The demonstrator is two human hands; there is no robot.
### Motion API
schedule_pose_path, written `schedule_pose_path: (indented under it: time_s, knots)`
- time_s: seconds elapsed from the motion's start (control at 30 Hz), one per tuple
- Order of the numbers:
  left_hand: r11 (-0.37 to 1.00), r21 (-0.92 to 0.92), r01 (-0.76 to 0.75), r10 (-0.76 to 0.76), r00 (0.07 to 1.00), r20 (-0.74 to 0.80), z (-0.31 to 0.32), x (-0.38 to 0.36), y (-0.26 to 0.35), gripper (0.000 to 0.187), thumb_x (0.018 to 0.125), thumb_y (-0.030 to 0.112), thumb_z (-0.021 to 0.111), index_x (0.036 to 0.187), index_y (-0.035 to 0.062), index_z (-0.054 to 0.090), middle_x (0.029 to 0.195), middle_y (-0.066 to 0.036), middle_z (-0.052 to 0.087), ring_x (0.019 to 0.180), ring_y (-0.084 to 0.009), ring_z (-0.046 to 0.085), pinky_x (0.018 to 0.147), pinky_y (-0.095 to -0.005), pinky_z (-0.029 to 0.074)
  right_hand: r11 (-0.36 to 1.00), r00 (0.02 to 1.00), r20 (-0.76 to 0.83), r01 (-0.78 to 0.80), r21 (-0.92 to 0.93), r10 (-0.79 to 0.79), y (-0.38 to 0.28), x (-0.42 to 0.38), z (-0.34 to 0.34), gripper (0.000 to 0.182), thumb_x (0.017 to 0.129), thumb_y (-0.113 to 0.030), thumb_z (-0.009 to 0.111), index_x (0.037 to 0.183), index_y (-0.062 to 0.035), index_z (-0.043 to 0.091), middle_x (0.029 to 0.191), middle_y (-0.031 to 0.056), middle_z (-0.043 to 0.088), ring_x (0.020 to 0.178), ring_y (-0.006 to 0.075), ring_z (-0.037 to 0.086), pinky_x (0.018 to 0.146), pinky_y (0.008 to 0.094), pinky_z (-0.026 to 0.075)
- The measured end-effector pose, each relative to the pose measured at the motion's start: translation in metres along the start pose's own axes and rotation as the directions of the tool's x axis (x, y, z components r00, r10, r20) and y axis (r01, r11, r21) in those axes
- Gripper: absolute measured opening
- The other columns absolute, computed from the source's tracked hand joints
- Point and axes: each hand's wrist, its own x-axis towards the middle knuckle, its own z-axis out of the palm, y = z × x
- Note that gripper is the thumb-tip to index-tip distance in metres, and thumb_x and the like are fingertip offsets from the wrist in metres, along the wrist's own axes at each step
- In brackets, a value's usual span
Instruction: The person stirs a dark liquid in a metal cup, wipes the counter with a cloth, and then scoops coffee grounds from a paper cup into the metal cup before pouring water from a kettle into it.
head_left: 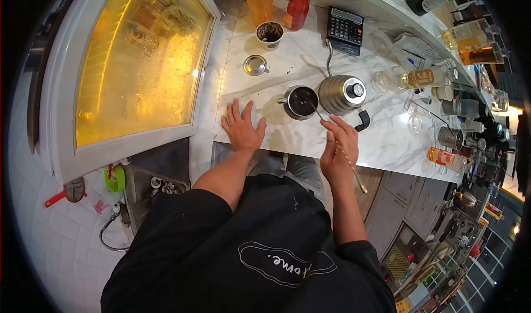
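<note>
**Gold-toned twisted metal stirrer in the right hand, left hand flat**

The right hand pinches the stirrer between thumb and fingers; its upper end slants over the rim of a round steel cup of dark liquid, its lower end juts out below the palm. The left hand lies palm down with fingers spread on the white, grey-veined marble worktop, to the left of the cup and apart from it.

Just right of the cup stands a ribbed silver kettle with a black-knobbed lid, its thin curved spout pointing away from the person. Farther back on the left are a small round metal lid-like piece and a paper cup, dark inside. Behind these stand a bottle with an orange cap and a red bottle; a black calculator sits to their right. At far left, a white-framed glass door glows yellow.
</note>
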Motion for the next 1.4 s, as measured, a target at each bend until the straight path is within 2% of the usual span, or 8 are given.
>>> schedule_pose_path:
  time_s: [0.23, 0.33, 0.6, 0.8, 0.93, 1.13, 1.23, 1.4]
  knots:
    - [1.000, 0.005, -0.005, 0.005, 1.000, 0.010, -0.003, 0.001, 0.000, 0.071, 0.088, 0.043, 0.072, 0.152, 0.0199, 0.051, 0.166, -0.018, 0.032, 0.154, -0.0404, 0.025, 0.121, -0.0623, 0.017, 0.996, 0.996, 0.046, 0.081, 0.031, -0.082, -0.002, -0.002, 0.000, 0.019, 0.095, 0.002, 0.063, 0.112, -0.0045, 0.070, 0.114, 0.0140, 0.073, 0.113, 0.0359, 0.066, 0.098, 0.0472, 0.048]
    - [1.000, 0.006, 0.003, -0.003, 1.000, 0.013, -0.001, 0.002, 0.000, 0.071, 0.088, 0.043, 0.072, 0.152, 0.0199, 0.051, 0.166, -0.018, 0.032, 0.154, -0.0403, 0.025, 0.121, -0.0623, 0.017, 0.999, 0.999, -0.003, -0.040, -0.018, 0.040, 0.001, -0.002, -0.002, 0.021, 0.094, 0.003, 0.063, 0.112, -0.0049, 0.070, 0.113, 0.0158, 0.073, 0.111, 0.0369, 0.067, 0.097, 0.0474, 0.049]
    - [1.000, 0.008, 0.017, -0.017, 1.000, 0.018, 0.001, 0.002, -0.002, 0.070, 0.087, 0.046, 0.071, 0.150, 0.0225, 0.054, 0.167, -0.016, 0.032, 0.156, -0.0383, 0.023, 0.123, -0.0624, 0.013, 0.995, 0.995, 0.039, 0.094, 0.025, -0.095, 0.006, -0.007, 0.002, 0.021, 0.093, 0.002, 0.064, 0.112, -0.0043, 0.070, 0.111, 0.0145, 0.074, 0.111, 0.0356, 0.068, 0.097, 0.0455, 0.050]
    - [1.000, 0.011, 0.000, 0.000, 1.000, 0.006, 0.000, 0.001, -0.001, 0.069, 0.088, 0.043, 0.070, 0.151, 0.0200, 0.052, 0.166, -0.017, 0.032, 0.154, -0.0395, 0.025, 0.122, -0.0621, 0.015, 1.000, 1.000, -0.018, -0.010, 0.012, 0.010, 0.009, -0.013, -0.005, 0.020, 0.095, 0.001, 0.063, 0.113, -0.0041, 0.069, 0.113, 0.0148, 0.074, 0.111, 0.0352, 0.069, 0.097, 0.0460, 0.050]
    - [1.000, 0.008, -0.008, 0.008, 1.000, -0.004, 0.000, 0.001, 0.000, 0.069, 0.088, 0.043, 0.070, 0.151, 0.0204, 0.053, 0.166, -0.017, 0.032, 0.154, -0.0395, 0.025, 0.122, -0.0618, 0.015, 0.997, 0.997, 0.044, 0.054, 0.061, -0.057, 0.003, -0.012, 0.001, 0.020, 0.096, 0.001, 0.061, 0.113, -0.0033, 0.069, 0.113, 0.0174, 0.074, 0.112, 0.0367, 0.068, 0.096, 0.0460, 0.050]
    - [1.000, 0.019, 0.008, -0.008, 1.000, 0.010, 0.001, 0.001, -0.001, 0.069, 0.088, 0.044, 0.071, 0.151, 0.0209, 0.053, 0.166, -0.016, 0.032, 0.155, -0.0389, 0.025, 0.123, -0.0613, 0.014, 1.000, 0.999, -0.040, -0.014, 0.004, 0.014, 0.010, -0.016, 0.001, 0.021, 0.095, 0.002, 0.062, 0.114, -0.0040, 0.069, 0.114, 0.0166, 0.074, 0.110, 0.0367, 0.069, 0.096, 0.0469, 0.051]
    - [1.000, 0.019, 0.001, -0.001, 1.000, 0.005, -0.001, 0.002, 0.000, 0.069, 0.088, 0.044, 0.071, 0.151, 0.0204, 0.053, 0.166, -0.017, 0.032, 0.154, -0.0390, 0.025, 0.123, -0.0605, 0.014, 0.998, 0.999, -0.005, 0.054, 0.032, -0.054, 0.008, -0.022, 0.004, 0.023, 0.094, 0.003, 0.063, 0.115, -0.0036, 0.069, 0.114, 0.0163, 0.074, 0.110, 0.0368, 0.069, 0.096, 0.0464, 0.051]
    - [1.000, 0.017, 0.018, -0.019, 1.000, 0.022, 0.000, 0.001, -0.001, 0.070, 0.088, 0.045, 0.071, 0.151, 0.0212, 0.053, 0.166, -0.016, 0.032, 0.155, -0.0385, 0.024, 0.123, -0.0606, 0.013, 0.999, 1.000, -0.027, -0.002, 0.048, 0.003, 0.006, -0.015, 0.009, 0.025, 0.093, 0.005, 0.062, 0.116, -0.0031, 0.069, 0.114, 0.0176, 0.074, 0.110, 0.0377, 0.068, 0.097, 0.0459, 0.052]
